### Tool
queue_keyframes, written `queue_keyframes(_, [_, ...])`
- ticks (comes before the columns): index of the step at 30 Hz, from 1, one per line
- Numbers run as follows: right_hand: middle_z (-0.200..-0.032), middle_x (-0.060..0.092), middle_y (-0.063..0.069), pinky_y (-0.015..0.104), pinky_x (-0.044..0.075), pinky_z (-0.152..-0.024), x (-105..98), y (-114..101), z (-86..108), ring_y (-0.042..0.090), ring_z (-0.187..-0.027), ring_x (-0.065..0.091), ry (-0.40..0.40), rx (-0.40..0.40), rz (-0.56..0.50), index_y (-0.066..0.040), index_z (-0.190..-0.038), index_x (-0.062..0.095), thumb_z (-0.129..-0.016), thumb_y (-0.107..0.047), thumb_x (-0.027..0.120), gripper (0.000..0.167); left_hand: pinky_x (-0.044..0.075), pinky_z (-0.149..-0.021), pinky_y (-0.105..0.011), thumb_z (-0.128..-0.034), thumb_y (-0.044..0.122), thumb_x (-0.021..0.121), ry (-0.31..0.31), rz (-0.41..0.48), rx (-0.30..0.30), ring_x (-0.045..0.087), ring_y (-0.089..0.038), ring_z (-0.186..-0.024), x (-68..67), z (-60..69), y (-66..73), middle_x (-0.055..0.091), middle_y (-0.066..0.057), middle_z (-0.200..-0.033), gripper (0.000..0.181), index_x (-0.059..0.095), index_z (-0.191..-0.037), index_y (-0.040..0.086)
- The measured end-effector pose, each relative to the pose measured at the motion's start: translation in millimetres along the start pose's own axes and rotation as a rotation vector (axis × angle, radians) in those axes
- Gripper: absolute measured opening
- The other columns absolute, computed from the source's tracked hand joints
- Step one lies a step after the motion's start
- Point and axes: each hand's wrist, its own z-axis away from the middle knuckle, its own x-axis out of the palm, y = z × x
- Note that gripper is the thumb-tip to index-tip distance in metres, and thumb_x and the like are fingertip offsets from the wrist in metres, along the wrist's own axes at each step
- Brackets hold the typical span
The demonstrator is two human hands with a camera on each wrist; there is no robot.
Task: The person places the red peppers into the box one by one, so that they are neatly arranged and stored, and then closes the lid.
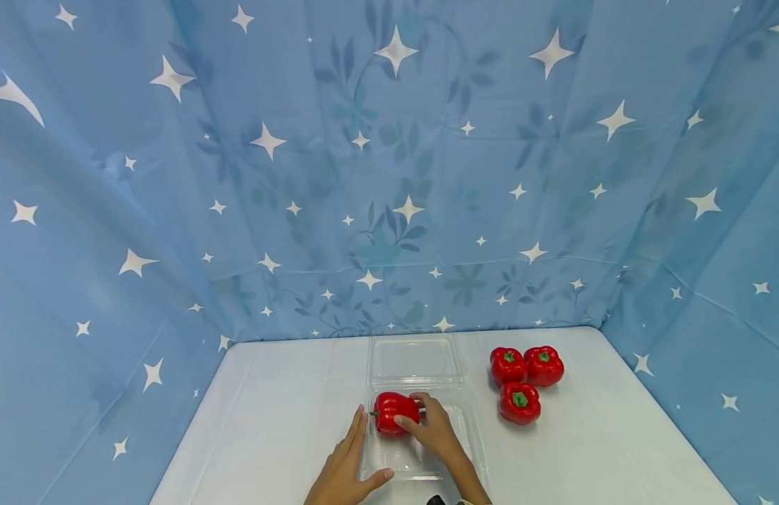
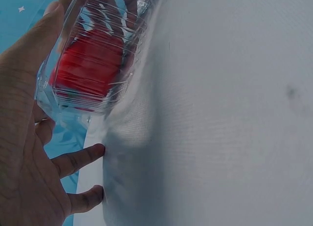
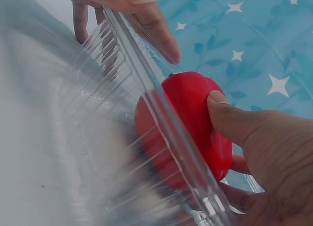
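A red bell pepper [image 1: 394,414] lies on its side in the left part of a clear plastic clamshell box [image 1: 421,459], its stem toward the left wall. My right hand [image 1: 438,429] grips the pepper's right end, thumb on the near side and fingers on the far side; the right wrist view shows the thumb pressed on the red skin [image 3: 188,118]. Along the box's left side rests my left hand [image 1: 348,466], its fingers straight and its thumb over the near edge. In the left wrist view, the pepper [image 2: 90,64] shows through the ribbed wall.
Three more red bell peppers stand grouped to the right of the box: one at back left [image 1: 507,366], one at back right [image 1: 544,366], one in front [image 1: 519,403]. The box's lid [image 1: 415,359] lies open toward the back. A blue star-patterned curtain [image 1: 389,175] surrounds the white table [image 1: 269,421].
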Motion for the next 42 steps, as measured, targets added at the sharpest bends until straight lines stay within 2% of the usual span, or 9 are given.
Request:
queue_keyframes(8, [-0.117,0.061,0.022,0.05,0.058,-0.086,0,0,-0.8,0.032,-0.099,0.063,0.006,0.0,-0.009,0.002,-0.128,0.053,-0.082,-0.037,0.077,0.066,0.044,-0.089,-0.074,-0.0814,0.07,0.06,0.012,-0.006,0.013,0.047,-0.048,-0.131,2.2,-1.1,-2.3,0.016,-0.008,-0.165,0.107,0.005,-0.159,0.021])
queue_keyframes(17, [-0.118,0.062,0.022,0.05,0.057,-0.087,-2,-2,1.6,0.032,-0.1,0.064,0.009,0.01,-0.021,0.002,-0.128,0.053,-0.082,-0.039,0.077,0.065,0.044,-0.089,-0.075,-0.0817,0.068,0.062,0.012,0.007,0.02,0.045,-0.05,-0.131,4.1,-0.1,-3.5,0.016,-0.009,-0.165,0.106,0.007,-0.159,0.019])
queue_keyframes(21, [-0.119,0.061,0.024,0.051,0.057,-0.089,-4,-3,2.1,0.036,-0.103,0.064,0.007,0.011,-0.028,0.002,-0.128,0.053,-0.083,-0.037,0.076,0.065,0.044,-0.089,-0.074,-0.0818,0.068,0.061,0.011,0.003,0.019,0.045,-0.049,-0.131,4.5,-0.7,-3.0,0.016,-0.008,-0.165,0.106,0.006,-0.159,0.02])
queue_keyframes(24, [-0.119,0.061,0.024,0.051,0.057,-0.088,-5,-4,2.3,0.039,-0.104,0.064,0.006,-0.002,-0.017,0.002,-0.128,0.052,-0.083,-0.037,0.076,0.065,0.044,-0.09,-0.074,-0.0817,0.069,0.06,0.008,0.001,0.013,0.045,-0.049,-0.132,4.1,-1.4,-2.3,0.016,-0.008,-0.165,0.106,0.006,-0.159,0.02])
queue_keyframes(29, [-0.114,0.061,0.022,0.049,0.059,-0.084,-10,-1,3.2,0.036,-0.101,0.064,0.0,-0.003,0.03,0.002,-0.129,0.052,-0.083,-0.037,0.077,0.066,0.043,-0.091,-0.074,-0.0817,0.069,0.06,0.001,0.004,0.002,0.045,-0.049,-0.132,3.0,-0.9,-1.3,0.015,-0.008,-0.165,0.106,0.007,-0.159,0.02])
queue_keyframes(37, [-0.114,0.063,0.018,0.045,0.06,-0.079,-25,-3,3.7,0.034,-0.103,0.065,0.003,0.025,0.105,-0.003,-0.131,0.052,-0.082,-0.038,0.077,0.065,0.042,-0.09,-0.075,-0.0795,0.071,0.061,-0.024,0.012,-0.033,0.043,-0.048,-0.134,1.9,1.1,0.6,0.015,-0.008,-0.165,0.109,0.007,-0.159,0.02])
queue_keyframes(42, [-0.112,0.066,0.016,0.044,0.06,-0.08,-43,-10,4.3,0.031,-0.102,0.067,0.07,-0.03,0.105,-0.006,-0.126,0.057,-0.087,-0.034,0.074,0.052,0.042,-0.092,-0.074,-0.0796,0.071,0.061,-0.029,0.014,-0.037,0.042,-0.047,-0.135,1.4,0.3,2.6,0.014,-0.008,-0.165,0.109,0.007,-0.159,0.018])
